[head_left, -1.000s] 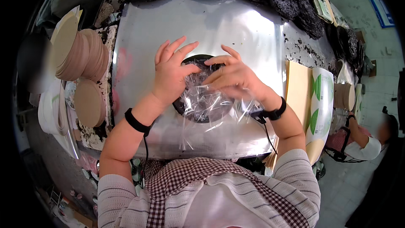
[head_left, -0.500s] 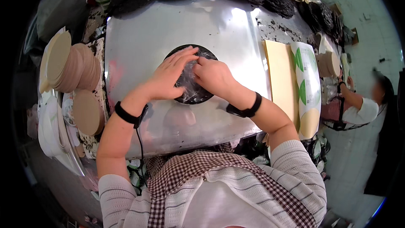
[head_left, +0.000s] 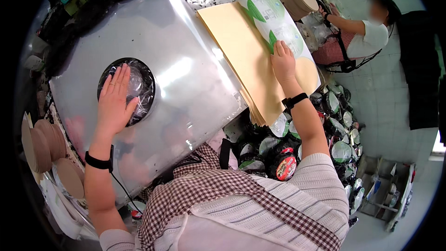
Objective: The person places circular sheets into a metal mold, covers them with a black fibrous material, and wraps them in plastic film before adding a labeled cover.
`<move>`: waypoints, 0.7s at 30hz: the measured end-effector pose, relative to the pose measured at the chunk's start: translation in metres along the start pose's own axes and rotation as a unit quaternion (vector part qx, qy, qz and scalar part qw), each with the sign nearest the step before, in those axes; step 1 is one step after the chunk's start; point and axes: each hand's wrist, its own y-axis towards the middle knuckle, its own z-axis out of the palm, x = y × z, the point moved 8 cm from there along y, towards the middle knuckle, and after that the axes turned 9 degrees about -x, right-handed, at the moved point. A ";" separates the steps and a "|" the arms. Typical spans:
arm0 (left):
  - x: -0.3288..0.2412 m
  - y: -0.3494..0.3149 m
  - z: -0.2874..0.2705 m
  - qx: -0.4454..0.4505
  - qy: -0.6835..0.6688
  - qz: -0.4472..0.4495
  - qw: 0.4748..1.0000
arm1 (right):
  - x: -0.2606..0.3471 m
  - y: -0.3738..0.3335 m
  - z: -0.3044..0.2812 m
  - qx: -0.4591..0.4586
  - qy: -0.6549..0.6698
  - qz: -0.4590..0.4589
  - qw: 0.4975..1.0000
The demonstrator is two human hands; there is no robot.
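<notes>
A round black disc wrapped in clear plastic (head_left: 147, 86) lies on the shiny metal work surface (head_left: 181, 107), left of the middle. My left hand (head_left: 116, 100) rests flat on its wrapping, fingers stretched and thumb out to the side. Over on the right, my right hand (head_left: 284, 65) lies on a white and green label sheet (head_left: 262, 11), with its fingers stretched toward the far end. The fingertips touch the sheet; whether they lift an edge I cannot make out. Beneath that sheet is a stack of plain yellowish sheets (head_left: 237, 51).
Cardboard discs (head_left: 39, 144) are stacked at the left edge, with more discs (head_left: 299, 1) at the far right. Several wrapped, labelled round packs (head_left: 341, 151) pile up below the table's right side. Another person (head_left: 357, 32) works at the upper right. A shelf rack (head_left: 385, 190) stands lower right.
My right hand has left the wrapped disc and reached right onto the label sheet. My left hand has flattened on the disc. The view has turned toward the right.
</notes>
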 end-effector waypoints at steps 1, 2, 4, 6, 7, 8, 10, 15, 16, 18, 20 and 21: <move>0.001 -0.002 0.003 -0.001 0.012 0.005 1.000 | -0.002 -0.011 0.006 -0.042 -0.029 -0.052 0.997; 0.002 -0.001 0.003 -0.007 0.007 0.008 1.000 | -0.005 -0.008 0.014 -0.041 -0.028 -0.054 0.997; 0.003 -0.006 0.003 0.004 -0.013 -0.001 1.000 | 0.008 0.001 0.017 -0.034 -0.023 -0.049 0.998; 0.005 -0.002 0.000 0.000 -0.031 -0.011 0.999 | -0.002 0.002 0.027 -0.019 -0.020 -0.022 0.999; 0.003 -0.001 -0.004 -0.004 -0.020 -0.004 1.000 | -0.007 0.001 0.029 -0.012 -0.017 -0.009 1.000; 0.002 -0.002 -0.006 -0.010 -0.010 -0.002 1.000 | -0.014 0.007 0.030 0.017 -0.007 0.003 1.000; 0.005 -0.008 -0.009 -0.040 0.044 -0.007 0.998 | -0.064 0.023 -0.003 -0.107 0.110 0.159 0.975; -0.001 0.005 0.003 -0.064 0.023 -0.011 0.998 | -0.402 -0.068 -0.114 -0.124 0.210 0.581 0.777; 0.010 -0.012 -0.003 -0.056 0.036 -0.046 0.997 | -0.301 -0.004 -0.102 -0.152 0.330 0.523 0.771; 0.011 -0.016 -0.005 -0.072 0.026 -0.053 0.996 | -0.112 0.089 -0.158 -0.162 0.440 0.392 0.791; 0.010 -0.013 -0.003 -0.100 0.011 -0.040 0.994 | 0.081 0.128 -0.150 -0.061 0.404 0.152 0.900; 0.011 -0.013 0.001 -0.086 0.015 -0.039 0.995 | 0.167 0.136 -0.144 -0.027 0.435 0.033 0.900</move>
